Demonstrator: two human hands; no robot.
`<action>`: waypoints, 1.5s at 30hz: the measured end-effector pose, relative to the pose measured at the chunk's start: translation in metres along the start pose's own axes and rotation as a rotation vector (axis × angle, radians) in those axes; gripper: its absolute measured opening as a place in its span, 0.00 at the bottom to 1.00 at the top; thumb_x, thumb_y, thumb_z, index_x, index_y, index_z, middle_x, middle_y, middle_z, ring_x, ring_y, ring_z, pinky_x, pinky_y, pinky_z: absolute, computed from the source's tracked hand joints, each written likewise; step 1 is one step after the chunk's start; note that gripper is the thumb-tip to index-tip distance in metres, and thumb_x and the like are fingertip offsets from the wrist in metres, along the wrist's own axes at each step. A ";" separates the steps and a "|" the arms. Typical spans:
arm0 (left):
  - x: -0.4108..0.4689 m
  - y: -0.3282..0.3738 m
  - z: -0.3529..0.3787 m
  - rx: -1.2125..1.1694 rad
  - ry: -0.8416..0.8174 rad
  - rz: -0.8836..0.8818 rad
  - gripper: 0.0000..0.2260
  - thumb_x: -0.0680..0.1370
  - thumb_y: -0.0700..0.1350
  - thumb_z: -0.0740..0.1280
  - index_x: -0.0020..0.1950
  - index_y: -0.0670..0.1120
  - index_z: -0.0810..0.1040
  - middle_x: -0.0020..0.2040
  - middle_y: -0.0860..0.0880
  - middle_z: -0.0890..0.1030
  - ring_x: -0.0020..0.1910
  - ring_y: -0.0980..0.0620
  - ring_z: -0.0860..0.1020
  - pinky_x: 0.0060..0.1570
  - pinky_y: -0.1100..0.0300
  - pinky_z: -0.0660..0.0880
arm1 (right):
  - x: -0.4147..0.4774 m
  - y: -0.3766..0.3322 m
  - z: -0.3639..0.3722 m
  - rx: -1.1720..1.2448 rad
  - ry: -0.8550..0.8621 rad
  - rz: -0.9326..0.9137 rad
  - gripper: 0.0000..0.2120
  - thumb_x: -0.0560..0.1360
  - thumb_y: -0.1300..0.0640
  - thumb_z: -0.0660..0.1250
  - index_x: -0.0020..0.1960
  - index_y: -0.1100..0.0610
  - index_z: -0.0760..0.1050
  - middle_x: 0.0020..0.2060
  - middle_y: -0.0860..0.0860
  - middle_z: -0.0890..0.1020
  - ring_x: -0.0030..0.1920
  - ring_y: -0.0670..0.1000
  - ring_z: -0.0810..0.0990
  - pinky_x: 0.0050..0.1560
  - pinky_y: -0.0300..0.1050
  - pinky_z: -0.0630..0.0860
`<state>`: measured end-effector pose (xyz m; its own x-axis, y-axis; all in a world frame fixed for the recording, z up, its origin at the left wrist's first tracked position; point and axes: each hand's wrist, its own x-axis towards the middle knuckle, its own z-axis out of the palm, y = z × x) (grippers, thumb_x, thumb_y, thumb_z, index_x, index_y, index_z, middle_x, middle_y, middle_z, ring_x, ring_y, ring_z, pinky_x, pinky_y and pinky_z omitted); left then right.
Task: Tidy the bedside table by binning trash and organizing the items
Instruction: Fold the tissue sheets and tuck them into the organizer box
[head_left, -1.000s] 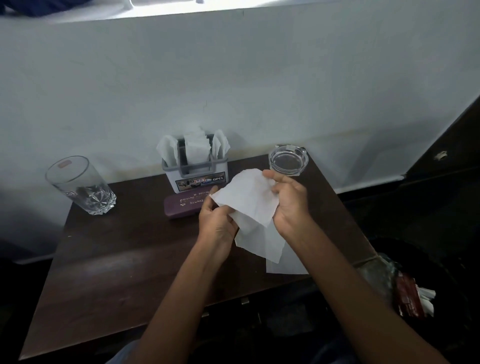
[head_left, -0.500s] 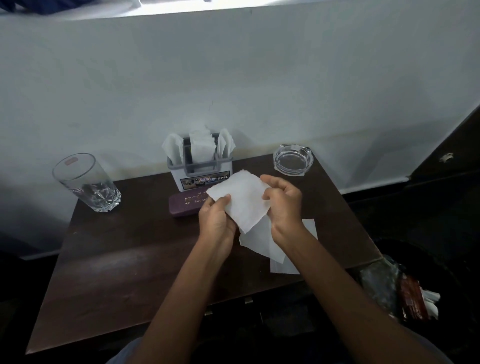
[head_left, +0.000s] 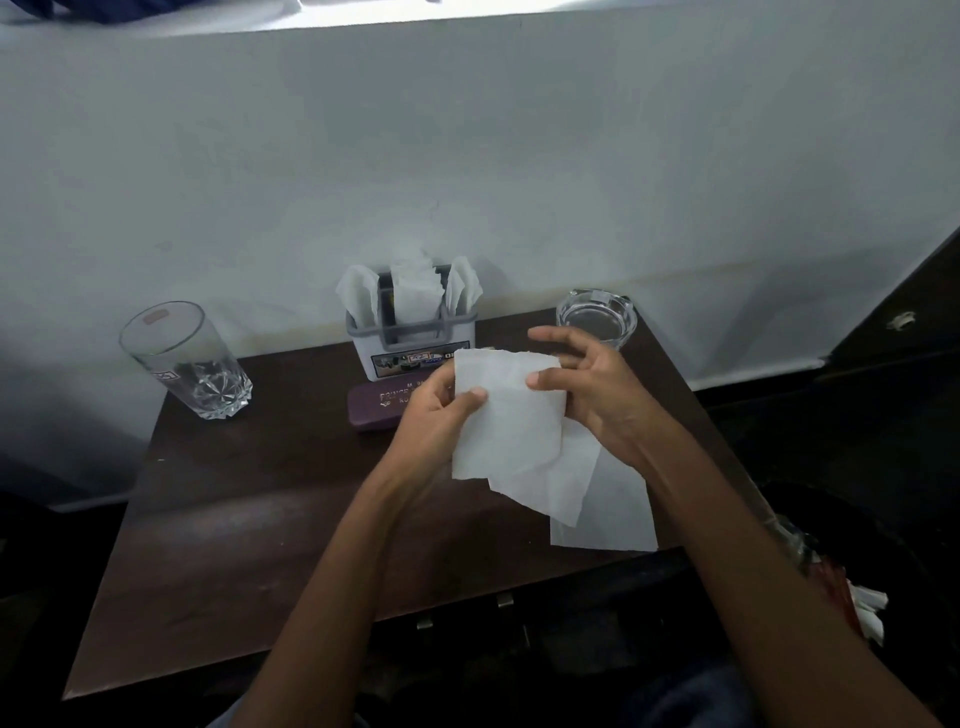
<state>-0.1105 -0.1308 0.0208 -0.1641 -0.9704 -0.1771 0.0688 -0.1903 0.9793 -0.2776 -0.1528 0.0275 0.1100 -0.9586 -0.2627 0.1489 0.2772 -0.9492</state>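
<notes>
Over the table (head_left: 260, 519), left hand (head_left: 431, 421) and right hand (head_left: 602, 400) pinching one tissue (head_left: 514, 431), one sheet (head_left: 618, 514) beneath

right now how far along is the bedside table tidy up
Looks done: trash already sits in the bin; the glass, napkin holder and ashtray line the back of the table, the purple case in front of the holder. In hand: the left hand and right hand pinch white napkins. Left: those napkins, plus one sheet lying flat near the front right edge, likely need to go into the holder or the bin.
</notes>
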 end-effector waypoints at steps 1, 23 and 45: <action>0.000 0.000 -0.001 -0.013 0.000 -0.012 0.13 0.79 0.37 0.60 0.61 0.48 0.72 0.50 0.53 0.80 0.46 0.55 0.79 0.41 0.62 0.80 | -0.001 0.000 0.001 -0.025 0.022 -0.029 0.21 0.68 0.73 0.68 0.56 0.54 0.74 0.42 0.54 0.81 0.43 0.53 0.80 0.49 0.52 0.79; 0.005 0.004 -0.008 -0.351 0.147 -0.393 0.11 0.79 0.44 0.63 0.59 0.41 0.76 0.44 0.45 0.84 0.43 0.47 0.82 0.38 0.52 0.78 | 0.008 0.002 -0.031 -0.383 0.230 -0.104 0.13 0.73 0.67 0.66 0.55 0.57 0.75 0.40 0.51 0.80 0.33 0.49 0.78 0.32 0.34 0.75; 0.005 0.003 -0.013 -0.410 0.320 -0.439 0.09 0.79 0.43 0.62 0.58 0.42 0.74 0.52 0.44 0.81 0.48 0.44 0.79 0.45 0.49 0.76 | -0.012 -0.022 -0.086 -0.882 0.161 0.364 0.07 0.69 0.72 0.65 0.39 0.62 0.75 0.36 0.55 0.77 0.37 0.52 0.76 0.33 0.43 0.75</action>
<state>-0.0985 -0.1382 0.0214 0.0327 -0.7743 -0.6320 0.4404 -0.5565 0.7045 -0.3667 -0.1534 0.0366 -0.1421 -0.8396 -0.5243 -0.6659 0.4730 -0.5769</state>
